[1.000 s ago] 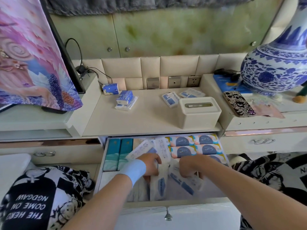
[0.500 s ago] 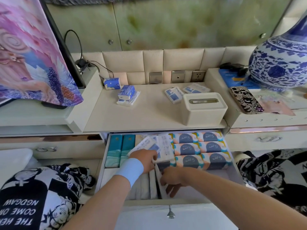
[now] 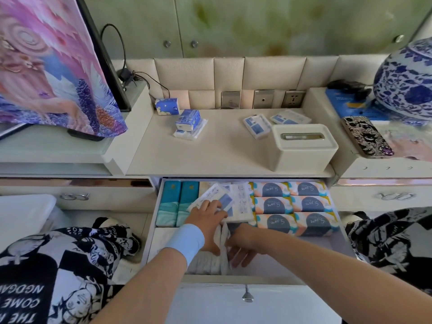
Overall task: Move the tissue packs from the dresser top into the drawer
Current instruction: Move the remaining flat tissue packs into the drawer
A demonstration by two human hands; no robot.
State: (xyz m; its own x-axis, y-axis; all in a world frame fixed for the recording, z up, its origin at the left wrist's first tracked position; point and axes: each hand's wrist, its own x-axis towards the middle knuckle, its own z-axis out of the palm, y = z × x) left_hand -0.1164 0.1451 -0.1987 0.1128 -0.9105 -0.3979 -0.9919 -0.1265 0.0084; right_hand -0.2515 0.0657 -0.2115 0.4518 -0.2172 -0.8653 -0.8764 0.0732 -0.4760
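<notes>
My left hand (image 3: 206,220) presses flat on the loose tissue packs (image 3: 225,202), my right hand (image 3: 242,250) lies spread beside them; an early release may topple them

one head-worn wide-angle view — forward and down, close over the drawer (image 3: 233,279) and dresser top (image 3: 222,148).

the cream dresser top (image 3: 222,148) lies bare through its middle, front edge to back wall; a cream lidded tissue box (image 3: 304,148) stands at its right front, flat white-and-blue tissue packs (image 3: 256,126) just behind that, and stacked small blue tissue packs (image 3: 188,119) at the left back. in the open white drawer (image 3: 315,251), teal packs (image 3: 177,202) fill the left back, orange-and-blue packs (image 3: 294,206) the right back, the left hand (image 3: 205,220) and right hand (image 3: 240,246) lie among white packs (image 3: 239,202) in the middle, and only the front right floor is bare.
</notes>
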